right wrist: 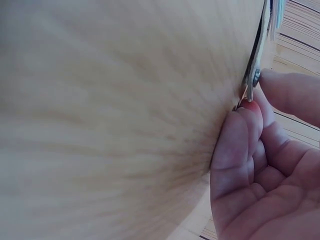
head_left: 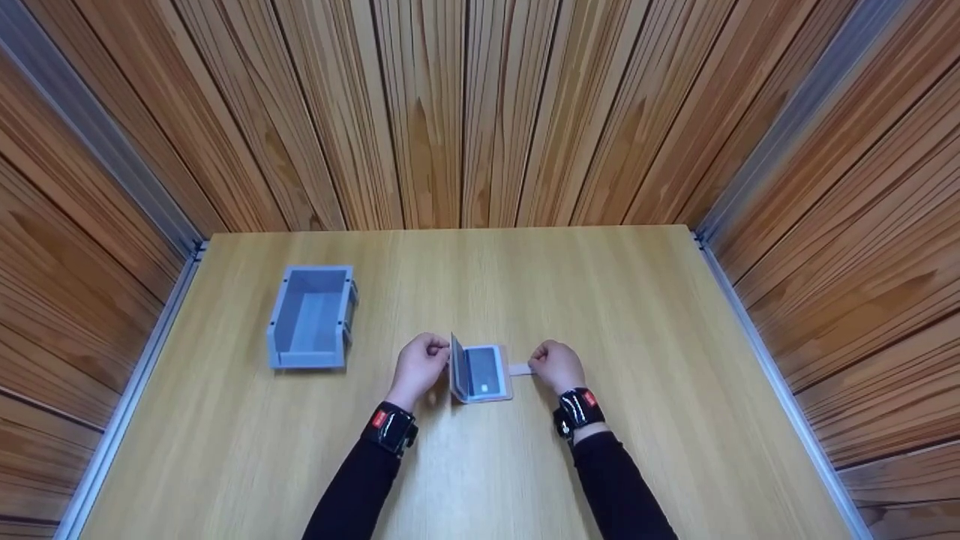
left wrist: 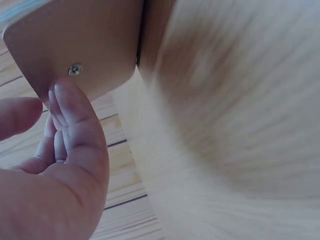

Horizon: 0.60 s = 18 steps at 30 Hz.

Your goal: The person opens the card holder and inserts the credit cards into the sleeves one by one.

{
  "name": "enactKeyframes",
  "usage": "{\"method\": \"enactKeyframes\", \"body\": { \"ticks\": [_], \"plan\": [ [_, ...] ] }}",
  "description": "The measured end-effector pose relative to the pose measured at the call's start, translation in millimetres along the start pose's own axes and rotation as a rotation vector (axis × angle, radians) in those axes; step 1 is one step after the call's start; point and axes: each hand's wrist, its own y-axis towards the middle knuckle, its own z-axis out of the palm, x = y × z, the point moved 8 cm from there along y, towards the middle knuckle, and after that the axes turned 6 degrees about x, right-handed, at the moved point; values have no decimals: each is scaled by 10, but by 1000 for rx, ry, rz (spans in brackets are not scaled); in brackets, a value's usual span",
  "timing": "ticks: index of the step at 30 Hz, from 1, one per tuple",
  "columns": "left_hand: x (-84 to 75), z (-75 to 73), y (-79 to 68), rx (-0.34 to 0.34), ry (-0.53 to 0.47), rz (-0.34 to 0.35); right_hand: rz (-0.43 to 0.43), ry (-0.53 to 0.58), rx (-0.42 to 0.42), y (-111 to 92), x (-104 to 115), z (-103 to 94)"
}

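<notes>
A tan card holder (head_left: pixel 507 384) lies unfolded on the table, its front cover (head_left: pixel 454 367) standing nearly upright and its clear sleeves (head_left: pixel 484 371) facing up. At the cover's free edge, my left hand (head_left: pixel 420 366) holds it between thumb and fingertips. Close by those fingertips, the left wrist view shows a round metal snap (left wrist: pixel 75 69) on the cover's outer face. My right hand (head_left: pixel 557 366) pinches the end of the closing strap (head_left: pixel 519 370), which sticks out to the right. In the right wrist view the thumb meets the strap's snap (right wrist: pixel 257 76), with curled fingers under the tip.
To the left on the wooden table (head_left: pixel 630 300) stands a grey-blue plastic bin (head_left: pixel 309 360) with a low front. Wood-panelled walls (head_left: pixel 420 112) rise behind and at both sides, with metal rails (head_left: pixel 780 382) along the table's side edges.
</notes>
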Motion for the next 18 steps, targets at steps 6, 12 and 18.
{"method": "enactKeyframes", "body": {
  "ticks": [6,12,18],
  "plan": [
    [-14,126,-23,36,23,33,14,18,-4,-15,14,-13],
    [-19,269,-56,88,53,87,4,8,-11,-11,25,-18],
    [-39,356,-89,84,198,166,21,21,3,-14,0,-1]
  ]
}}
